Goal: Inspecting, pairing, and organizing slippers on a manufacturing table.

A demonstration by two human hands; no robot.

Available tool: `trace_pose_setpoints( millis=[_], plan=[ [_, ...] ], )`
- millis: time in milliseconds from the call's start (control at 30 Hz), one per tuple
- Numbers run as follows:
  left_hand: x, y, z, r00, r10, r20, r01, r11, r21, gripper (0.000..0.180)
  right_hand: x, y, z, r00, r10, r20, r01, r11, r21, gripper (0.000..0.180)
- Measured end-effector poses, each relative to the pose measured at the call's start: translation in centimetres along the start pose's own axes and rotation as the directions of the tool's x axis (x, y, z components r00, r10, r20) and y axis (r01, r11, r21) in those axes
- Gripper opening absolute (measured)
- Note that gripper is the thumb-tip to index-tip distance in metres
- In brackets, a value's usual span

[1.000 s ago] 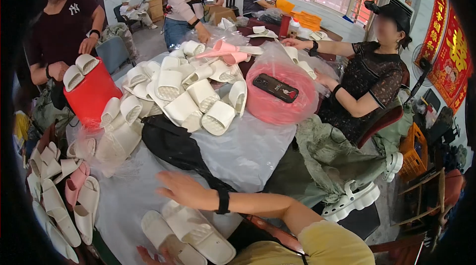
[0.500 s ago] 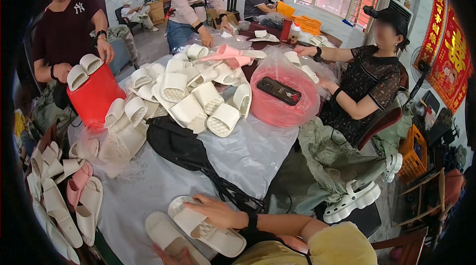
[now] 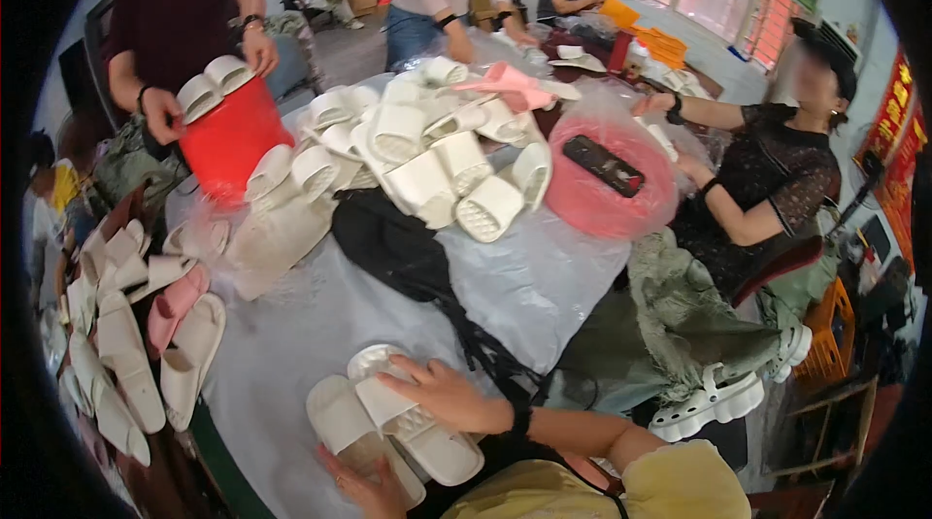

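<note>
Two white slide slippers lie side by side at the table's near edge, toes pointing away from me. My right hand [image 3: 449,397] rests over the strap of the right slipper [image 3: 442,449] and grips it at the strap, fingers partly extended. At the left slipper [image 3: 340,412], my left hand [image 3: 367,488] holds the outer edge near the heel, its thumb along the side. Some of the left fingers are hidden. Beyond my hands lies a black bag [image 3: 398,242] with loose straps.
A heap of white slippers [image 3: 422,184] covers the table's far part, with a pink slipper on top. Beside it a phone [image 3: 604,167] lies on a pink plastic-wrapped bundle [image 3: 582,213]. More slippers [image 3: 126,354] stand at left. Co-workers work around the table; one steadies a red bag [image 3: 233,145].
My view has swung left, so the scene sits farther right. The two slippers have come closer together and level with each other, and my left hand shows more at the left one's edge.
</note>
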State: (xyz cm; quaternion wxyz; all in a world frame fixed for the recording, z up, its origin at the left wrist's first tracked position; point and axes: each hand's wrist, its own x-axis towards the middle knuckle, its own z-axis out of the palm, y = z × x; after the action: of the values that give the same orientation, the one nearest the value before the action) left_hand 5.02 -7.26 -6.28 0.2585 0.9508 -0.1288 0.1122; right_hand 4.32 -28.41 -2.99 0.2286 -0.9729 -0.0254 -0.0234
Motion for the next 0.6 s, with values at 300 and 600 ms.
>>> trace_pose_setpoints(
  millis=[300, 600],
  plan=[
    [-0.4, -0.7, -1.0, 0.988, -0.153, 0.035, 0.152, 0.873, -0.464, 0.08, 4.5, 1.1, -6.5, 0.99, -0.135, -0.038, 0.137, 0.87, 0.473, 0.024],
    [-1.4, 0.5, -2.5, 0.983, -0.075, -0.165, 0.003, 0.918, -0.397, 0.062, 19.5, 6.4, 1.9, 0.957, -0.28, -0.072, 0.287, 0.949, 0.133, 0.029]
  ],
)
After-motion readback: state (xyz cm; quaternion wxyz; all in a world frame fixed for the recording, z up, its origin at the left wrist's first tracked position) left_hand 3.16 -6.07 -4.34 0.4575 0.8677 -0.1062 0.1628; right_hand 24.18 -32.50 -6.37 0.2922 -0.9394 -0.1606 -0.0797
